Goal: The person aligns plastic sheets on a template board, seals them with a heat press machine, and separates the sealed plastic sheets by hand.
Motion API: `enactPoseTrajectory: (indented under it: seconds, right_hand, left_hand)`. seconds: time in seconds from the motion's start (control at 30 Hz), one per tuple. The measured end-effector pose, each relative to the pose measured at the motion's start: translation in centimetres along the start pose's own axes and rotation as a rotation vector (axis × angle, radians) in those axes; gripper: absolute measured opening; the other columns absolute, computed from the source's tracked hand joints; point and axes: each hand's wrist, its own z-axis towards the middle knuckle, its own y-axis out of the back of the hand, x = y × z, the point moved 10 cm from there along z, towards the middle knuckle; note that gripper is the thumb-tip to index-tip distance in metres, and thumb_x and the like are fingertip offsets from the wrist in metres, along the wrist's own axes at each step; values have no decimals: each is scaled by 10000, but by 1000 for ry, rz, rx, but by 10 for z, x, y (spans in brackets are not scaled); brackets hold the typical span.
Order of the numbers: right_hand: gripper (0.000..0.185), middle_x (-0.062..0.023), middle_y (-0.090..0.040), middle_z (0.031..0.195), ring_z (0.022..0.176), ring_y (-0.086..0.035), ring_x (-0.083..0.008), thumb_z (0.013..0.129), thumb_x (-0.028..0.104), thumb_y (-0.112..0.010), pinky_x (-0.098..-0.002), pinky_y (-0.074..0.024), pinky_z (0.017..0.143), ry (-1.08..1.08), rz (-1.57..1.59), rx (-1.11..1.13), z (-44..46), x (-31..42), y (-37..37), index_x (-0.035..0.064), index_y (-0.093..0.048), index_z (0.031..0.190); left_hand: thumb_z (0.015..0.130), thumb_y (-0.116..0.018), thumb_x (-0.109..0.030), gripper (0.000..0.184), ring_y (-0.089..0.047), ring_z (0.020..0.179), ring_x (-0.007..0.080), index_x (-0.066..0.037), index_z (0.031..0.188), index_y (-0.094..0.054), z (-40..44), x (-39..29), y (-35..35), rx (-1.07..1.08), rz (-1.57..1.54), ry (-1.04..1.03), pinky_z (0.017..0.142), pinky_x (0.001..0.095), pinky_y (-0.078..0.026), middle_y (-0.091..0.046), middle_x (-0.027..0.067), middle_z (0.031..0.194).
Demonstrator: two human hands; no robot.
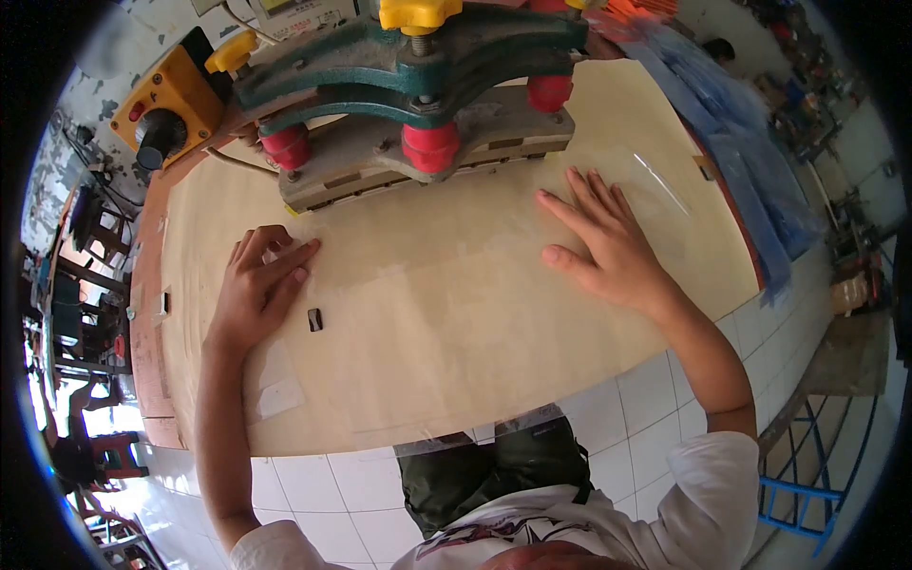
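Note:
My right hand (603,242) lies flat on the tan work surface (427,351), fingers spread, a little below the right end of the press bar (427,161). On the left, my left hand (259,285) rests on the same surface with its index finger stretched toward the bar's left end and the other fingers bent. Nothing graspable shows clearly in either hand. A clear, shiny film seems to cover part of the surface between them, but its edges are hard to make out. Close to my left thumb lies a small black piece (315,319).
The green press frame (408,76) has red mounts and yellow knobs (418,14). A yellow control box (171,104) stands at the upper left. Blue plastic sheeting (731,133) hangs along the right edge. A thin clear strip (662,183) lies right of my right hand.

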Motion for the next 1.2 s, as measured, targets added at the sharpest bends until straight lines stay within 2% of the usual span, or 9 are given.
enactPoseTrajectory:
  seconds: [0.17, 0.23, 0.37, 0.43, 1.07, 1.13, 1.17, 1.2]
  right_hand:
    - [634, -286, -269, 1517, 1404, -219, -499, 921, 562, -507, -582, -153, 1141, 1, -3, -7, 0, -1, 0, 182, -465, 1427]
    - [634, -286, -269, 1517, 1405, -218, -498, 921, 562, -507, -580, -152, 1142, -1, -5, -4, 0, -1, 0, 182, -465, 1427]
    - [634, -286, -271, 1516, 1409, -213, -493, 921, 559, -511, -577, -146, 1145, -1, -6, 0, 0, -2, 1, 182, -464, 1428]
    - [633, -285, -267, 1518, 1409, -212, -493, 920, 557, -514, -577, -146, 1145, -6, -10, 3, 0, -2, 2, 182, -464, 1428]
    - [638, -284, -290, 1508, 1404, -223, -493, 898, 544, -552, -558, -135, 1155, -4, 21, -27, 0, 1, 8, 161, -495, 1405]
    - [619, -279, -317, 1495, 1404, -240, -477, 901, 508, -571, -549, -149, 1156, 3, 36, -44, -1, 1, 10, 145, -500, 1398]
    - [600, -274, -345, 1483, 1405, -257, -462, 904, 471, -589, -539, -163, 1157, 0, 47, -62, -2, -1, 12, 130, -505, 1390]
    - [600, -274, -345, 1483, 1405, -257, -462, 904, 471, -589, -539, -163, 1157, 4, 45, -72, -2, -2, 13, 130, -505, 1390]
  left_hand:
    - [805, -616, -65, 326, -537, 1012, 310, -20, 1116, -701, 1, -1, -1, -3, 8, -19, 917, 401, -435, -578, 162, 1030]
    - [791, -642, -69, 338, -543, 939, 278, -76, 1120, -717, 2, -4, 3, -49, 18, -50, 875, 382, -445, -569, 126, 999]
    - [789, -642, -67, 341, -542, 940, 280, -73, 1122, -715, 2, -5, 3, -46, 29, -51, 876, 383, -446, -570, 127, 1005]
    - [817, -615, -79, 326, -527, 1014, 311, -18, 1127, -696, 1, -2, 0, -3, -1, -17, 923, 404, -429, -571, 161, 1030]
    - [846, -617, -100, 313, -544, 986, 291, -25, 1140, -692, 2, -7, 10, -9, -3, -5, 885, 383, -441, -578, 147, 1019]
    - [838, -642, -75, 276, -559, 916, 235, -65, 1104, -717, 1, -9, 13, -40, -30, -24, 861, 359, -451, -591, 115, 981]
    - [838, -642, -75, 276, -559, 916, 235, -65, 1104, -717, 0, -4, 13, -43, -24, -25, 861, 359, -451, -591, 115, 981]
    - [863, -627, -88, 252, -570, 909, 214, -40, 1096, -708, -3, 12, 17, -83, -208, 26, 860, 345, -456, -608, 104, 976]
